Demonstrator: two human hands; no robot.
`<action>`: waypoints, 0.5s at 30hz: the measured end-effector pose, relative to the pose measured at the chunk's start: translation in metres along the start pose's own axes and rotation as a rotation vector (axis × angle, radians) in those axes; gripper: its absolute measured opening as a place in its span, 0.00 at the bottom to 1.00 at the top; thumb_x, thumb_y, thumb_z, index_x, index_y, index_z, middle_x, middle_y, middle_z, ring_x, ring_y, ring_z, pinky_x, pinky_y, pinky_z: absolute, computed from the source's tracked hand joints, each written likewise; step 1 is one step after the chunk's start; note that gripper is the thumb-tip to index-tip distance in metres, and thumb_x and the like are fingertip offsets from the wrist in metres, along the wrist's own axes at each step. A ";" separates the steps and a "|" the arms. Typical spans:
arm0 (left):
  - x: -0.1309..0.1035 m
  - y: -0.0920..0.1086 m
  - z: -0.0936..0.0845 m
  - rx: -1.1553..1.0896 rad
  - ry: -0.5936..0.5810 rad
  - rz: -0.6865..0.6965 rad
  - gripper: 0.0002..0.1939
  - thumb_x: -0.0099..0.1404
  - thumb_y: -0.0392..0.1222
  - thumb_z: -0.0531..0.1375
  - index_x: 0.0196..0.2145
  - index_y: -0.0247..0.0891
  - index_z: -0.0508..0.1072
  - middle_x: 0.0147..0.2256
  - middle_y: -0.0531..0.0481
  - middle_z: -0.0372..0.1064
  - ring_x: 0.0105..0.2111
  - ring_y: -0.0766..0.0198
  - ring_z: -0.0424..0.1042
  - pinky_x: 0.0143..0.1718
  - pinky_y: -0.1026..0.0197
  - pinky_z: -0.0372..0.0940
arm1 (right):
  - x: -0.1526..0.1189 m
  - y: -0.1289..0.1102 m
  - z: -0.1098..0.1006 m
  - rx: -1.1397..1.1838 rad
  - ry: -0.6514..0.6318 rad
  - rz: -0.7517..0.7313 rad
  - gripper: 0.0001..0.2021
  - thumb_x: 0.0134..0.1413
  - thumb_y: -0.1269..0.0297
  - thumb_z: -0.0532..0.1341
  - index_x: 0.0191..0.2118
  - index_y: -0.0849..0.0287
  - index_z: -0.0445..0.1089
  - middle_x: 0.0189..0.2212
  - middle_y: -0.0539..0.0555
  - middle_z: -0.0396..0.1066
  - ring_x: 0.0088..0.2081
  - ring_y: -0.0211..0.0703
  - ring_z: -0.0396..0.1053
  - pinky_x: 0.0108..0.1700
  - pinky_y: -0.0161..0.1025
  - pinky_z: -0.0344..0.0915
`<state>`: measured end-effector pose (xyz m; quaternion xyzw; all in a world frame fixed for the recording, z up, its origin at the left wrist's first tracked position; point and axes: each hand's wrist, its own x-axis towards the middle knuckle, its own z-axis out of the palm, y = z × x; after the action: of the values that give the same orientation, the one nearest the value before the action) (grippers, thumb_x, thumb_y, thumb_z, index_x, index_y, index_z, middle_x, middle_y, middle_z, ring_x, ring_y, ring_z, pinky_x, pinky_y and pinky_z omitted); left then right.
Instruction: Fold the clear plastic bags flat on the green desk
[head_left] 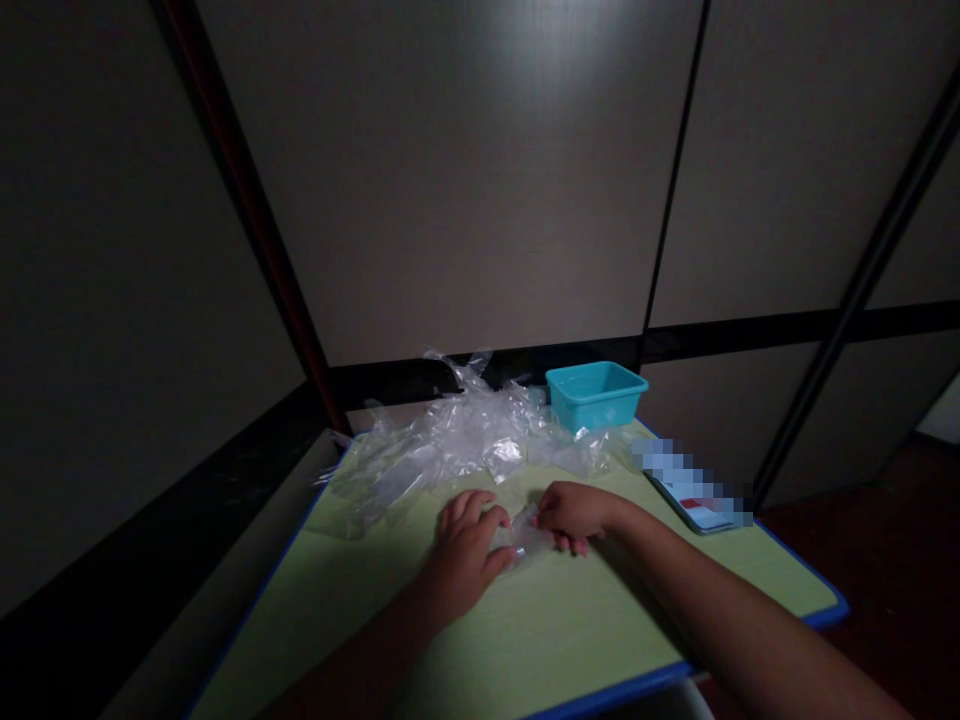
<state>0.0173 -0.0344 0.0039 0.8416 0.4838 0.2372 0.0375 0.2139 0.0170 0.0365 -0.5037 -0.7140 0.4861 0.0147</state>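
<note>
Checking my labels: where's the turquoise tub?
In the head view, the turquoise tub stands right of centre at the far end of the table, right of most of the plastic heap, beyond the right hand.

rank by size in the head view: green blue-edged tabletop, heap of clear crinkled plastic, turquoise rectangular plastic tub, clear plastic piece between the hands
1. Green blue-edged tabletop
2. Heap of clear crinkled plastic
3. Turquoise rectangular plastic tub
4. Clear plastic piece between left hand and right hand (visible part)

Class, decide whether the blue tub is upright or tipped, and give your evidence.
Upright: the tub has its open rim on top, and its walls narrow downward toward the table.
</note>
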 end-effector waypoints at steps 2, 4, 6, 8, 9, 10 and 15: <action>0.001 0.001 -0.001 -0.004 0.022 0.012 0.12 0.54 0.40 0.64 0.37 0.43 0.68 0.48 0.47 0.61 0.51 0.52 0.55 0.51 0.48 0.52 | 0.001 0.001 0.000 0.007 0.002 -0.001 0.14 0.53 0.72 0.50 0.18 0.63 0.60 0.11 0.45 0.61 0.10 0.30 0.57 0.13 0.28 0.56; 0.003 0.002 -0.004 -0.020 0.039 0.033 0.11 0.54 0.38 0.63 0.37 0.43 0.69 0.47 0.47 0.62 0.51 0.52 0.56 0.51 0.49 0.53 | 0.002 0.002 0.001 0.016 0.003 -0.001 0.14 0.54 0.72 0.50 0.18 0.62 0.60 0.11 0.46 0.61 0.10 0.30 0.57 0.13 0.28 0.56; 0.004 0.005 -0.007 -0.056 0.050 0.069 0.10 0.54 0.36 0.62 0.36 0.42 0.69 0.45 0.47 0.63 0.49 0.53 0.57 0.50 0.50 0.54 | 0.003 0.003 0.001 0.024 -0.001 0.000 0.14 0.54 0.72 0.50 0.18 0.62 0.61 0.11 0.46 0.62 0.10 0.31 0.58 0.13 0.28 0.57; 0.005 0.007 -0.011 -0.108 0.043 0.112 0.09 0.55 0.35 0.61 0.36 0.41 0.69 0.42 0.47 0.64 0.47 0.55 0.59 0.48 0.53 0.56 | 0.004 0.005 0.001 0.033 -0.006 -0.001 0.14 0.54 0.71 0.51 0.19 0.62 0.61 0.11 0.46 0.62 0.10 0.31 0.58 0.14 0.28 0.58; 0.005 0.009 -0.013 -0.133 0.030 0.136 0.08 0.56 0.35 0.61 0.35 0.41 0.68 0.41 0.48 0.64 0.46 0.56 0.59 0.47 0.54 0.56 | 0.004 0.005 0.000 0.037 -0.008 -0.002 0.13 0.54 0.71 0.51 0.19 0.62 0.61 0.11 0.46 0.62 0.11 0.31 0.58 0.14 0.28 0.58; 0.005 0.010 -0.015 -0.153 0.009 0.161 0.07 0.57 0.36 0.60 0.35 0.40 0.68 0.40 0.48 0.64 0.45 0.57 0.60 0.46 0.56 0.57 | 0.005 0.006 0.000 0.039 -0.011 -0.004 0.13 0.54 0.71 0.51 0.19 0.62 0.61 0.11 0.46 0.62 0.10 0.31 0.58 0.14 0.28 0.58; 0.002 0.012 -0.018 -0.172 -0.115 0.266 0.03 0.59 0.39 0.59 0.33 0.40 0.68 0.37 0.50 0.65 0.42 0.59 0.62 0.44 0.57 0.57 | 0.005 0.007 -0.001 0.045 -0.007 -0.021 0.14 0.54 0.70 0.51 0.19 0.62 0.60 0.11 0.46 0.62 0.10 0.31 0.58 0.12 0.28 0.55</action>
<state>0.0203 -0.0421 0.0241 0.9042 0.3429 0.2319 0.1053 0.2173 0.0212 0.0296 -0.4942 -0.7081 0.5035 0.0287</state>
